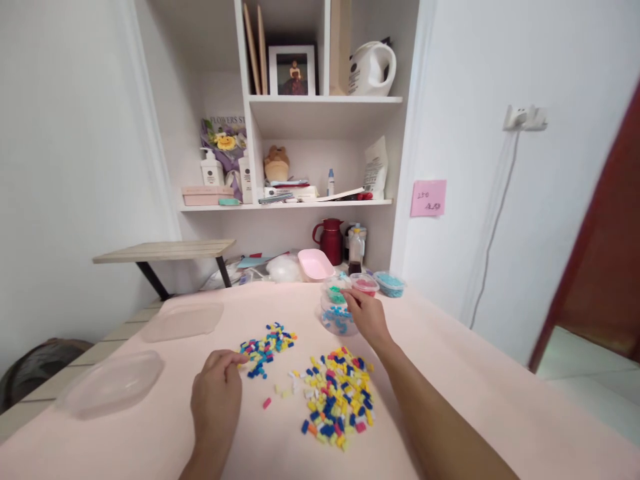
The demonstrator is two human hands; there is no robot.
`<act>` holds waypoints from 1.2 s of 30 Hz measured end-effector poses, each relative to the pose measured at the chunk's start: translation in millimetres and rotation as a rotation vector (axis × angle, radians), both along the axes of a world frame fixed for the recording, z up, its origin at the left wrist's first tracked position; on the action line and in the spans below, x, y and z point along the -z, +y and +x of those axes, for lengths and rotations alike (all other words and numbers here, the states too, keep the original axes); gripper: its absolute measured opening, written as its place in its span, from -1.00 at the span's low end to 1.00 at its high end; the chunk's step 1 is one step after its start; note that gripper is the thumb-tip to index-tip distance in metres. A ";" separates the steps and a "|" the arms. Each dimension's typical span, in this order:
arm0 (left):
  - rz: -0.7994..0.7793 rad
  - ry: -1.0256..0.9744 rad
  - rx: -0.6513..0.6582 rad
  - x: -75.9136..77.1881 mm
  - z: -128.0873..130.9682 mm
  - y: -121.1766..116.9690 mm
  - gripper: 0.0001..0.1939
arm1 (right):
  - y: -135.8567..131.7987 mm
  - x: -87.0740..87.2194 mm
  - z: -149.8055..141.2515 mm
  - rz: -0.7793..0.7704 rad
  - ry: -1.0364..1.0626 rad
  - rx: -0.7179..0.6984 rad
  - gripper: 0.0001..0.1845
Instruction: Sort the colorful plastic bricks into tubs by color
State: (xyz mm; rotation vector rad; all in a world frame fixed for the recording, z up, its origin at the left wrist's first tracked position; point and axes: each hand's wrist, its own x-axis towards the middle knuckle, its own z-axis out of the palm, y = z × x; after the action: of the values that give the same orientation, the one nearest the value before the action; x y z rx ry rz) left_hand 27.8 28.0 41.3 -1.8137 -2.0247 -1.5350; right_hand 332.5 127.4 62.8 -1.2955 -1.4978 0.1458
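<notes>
My left hand rests at the near edge of the smaller pile of coloured pieces, mostly blue and yellow. Its fingers are curled in and its index fingertip reaches the pile; whatever it may hold is hidden. Over at the clear tubs, my right hand has thumb and fingers drawn together at the rim of a tub of green pieces. Just below is a clear tub of blue pieces. Between my arms lies a larger pile of small blocks, yellow, blue, pink and white. A single pink block lies apart.
Two clear plastic lids lie at left on the pink tablecloth. Farther back are a tub of red pieces, a tub of light blue pieces, a pink tray and a red jug. Shelves rise behind.
</notes>
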 end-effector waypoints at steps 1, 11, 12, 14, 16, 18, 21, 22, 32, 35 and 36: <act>-0.022 0.032 -0.021 0.8 0.1 -0.4 -0.67 | -1.8 -1.3 -3.9 0.019 -0.010 -0.031 -0.66; -0.411 0.190 -0.095 -6.7 11.5 -11.0 -0.67 | -37.3 17.3 -74.7 -0.085 -0.540 -0.734 -0.65; -0.456 0.197 -0.105 -8.7 12.6 -11.4 -0.66 | -39.3 21.5 -80.8 -0.077 -0.577 -0.765 -0.63; -0.519 0.214 -0.124 -11.0 14.2 -11.2 -0.64 | -40.9 28.8 -89.6 -0.047 -0.627 -0.767 -0.62; -0.541 0.247 -0.126 -10.7 15.2 -10.4 -0.63 | -39.9 33.2 -93.4 -0.028 -0.660 -0.750 -0.61; -0.539 0.284 -0.117 -8.2 15.6 -9.3 -0.64 | -38.0 34.5 -93.3 -0.032 -0.671 -0.753 -0.62; -0.502 0.303 -0.025 -2.8 15.6 -7.2 -0.64 | -36.0 32.8 -90.2 -0.062 -0.662 -0.765 -0.62; -0.486 0.294 0.020 -1.1 15.6 -6.3 -0.63 | -35.7 31.9 -89.2 -0.075 -0.662 -0.766 -0.63; -0.436 0.249 0.283 6.2 15.0 0.3 -0.61 | -36.5 24.8 -85.6 -0.175 -0.632 -0.754 -0.69; -0.411 0.236 0.362 7.9 15.0 0.4 -0.58 | -36.8 22.4 -84.0 -0.191 -0.636 -0.748 -0.69; -0.406 0.230 0.387 8.6 15.1 0.7 -0.57 | -37.1 21.5 -83.5 -0.194 -0.641 -0.746 -0.69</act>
State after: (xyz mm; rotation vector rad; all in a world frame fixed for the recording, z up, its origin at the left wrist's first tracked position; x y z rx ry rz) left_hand 42.9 28.7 32.7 -2.5184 -2.0732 -0.9442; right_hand 249.0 90.3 41.2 -0.8974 -2.5318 0.3890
